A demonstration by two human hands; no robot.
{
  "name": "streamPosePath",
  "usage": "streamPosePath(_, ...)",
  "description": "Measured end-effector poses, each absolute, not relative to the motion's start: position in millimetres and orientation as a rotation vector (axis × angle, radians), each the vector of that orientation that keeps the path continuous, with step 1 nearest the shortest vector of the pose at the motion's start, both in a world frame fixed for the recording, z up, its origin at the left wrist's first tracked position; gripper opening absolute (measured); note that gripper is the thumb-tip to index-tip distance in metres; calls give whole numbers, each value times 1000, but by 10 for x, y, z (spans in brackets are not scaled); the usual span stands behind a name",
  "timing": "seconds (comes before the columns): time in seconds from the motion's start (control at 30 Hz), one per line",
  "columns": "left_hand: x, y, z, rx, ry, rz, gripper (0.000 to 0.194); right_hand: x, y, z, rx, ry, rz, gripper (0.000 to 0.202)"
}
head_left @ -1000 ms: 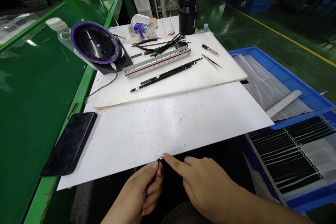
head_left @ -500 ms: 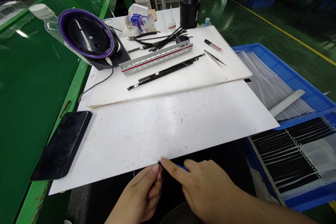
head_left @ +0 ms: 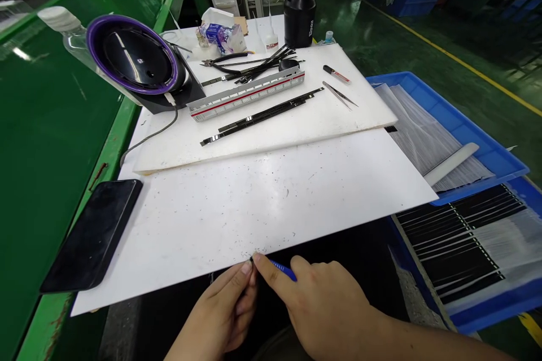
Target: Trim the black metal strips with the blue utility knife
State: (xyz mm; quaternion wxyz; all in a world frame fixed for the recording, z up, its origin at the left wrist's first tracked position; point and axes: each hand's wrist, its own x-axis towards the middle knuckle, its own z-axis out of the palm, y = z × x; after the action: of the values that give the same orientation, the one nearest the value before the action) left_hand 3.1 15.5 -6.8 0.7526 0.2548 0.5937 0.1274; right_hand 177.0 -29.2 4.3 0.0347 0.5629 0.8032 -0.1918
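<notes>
The large white board (head_left: 262, 203) spans the bench, and its near edge runs just above both hands. On its far half lies a smaller, thicker white board (head_left: 296, 124) carrying the tools. A blue tray (head_left: 483, 141) of bagged strips sits to the right, with a second tray of black strips (head_left: 457, 242) below it. A purple-rimmed round lamp (head_left: 133, 56) stands at the far left, a black flask (head_left: 299, 8) at the far edge, and a dark phone (head_left: 91, 234) rests on the board's left corner.

On the smaller board lie a grey rail with a red stripe (head_left: 248, 93), a long black strip (head_left: 258, 117) just in front of it, cutters (head_left: 224, 61), tweezers (head_left: 339, 94) and a small black-and-red pen (head_left: 336, 74). All of these lie well apart from the hands.

The left hand (head_left: 224, 316) is closed, thumb and forefinger pinching a small black piece (head_left: 251, 260) at the board's near edge. The right hand (head_left: 322, 310) is closed around a blue-handled tool (head_left: 283, 269), its forefinger stretched along the tool. The tip meets the black piece right at the left fingertips. The piece is too small to make out further.

Nothing lies between the hands and the board edge. The piece sits at the lip, below the board's surface line.
</notes>
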Motion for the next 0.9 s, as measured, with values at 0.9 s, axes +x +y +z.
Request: streamPosePath(0.9, -20, 201, -63, 576, 1231, 250, 41, 1815, -290, -41, 1799, 2542, -529, 78)
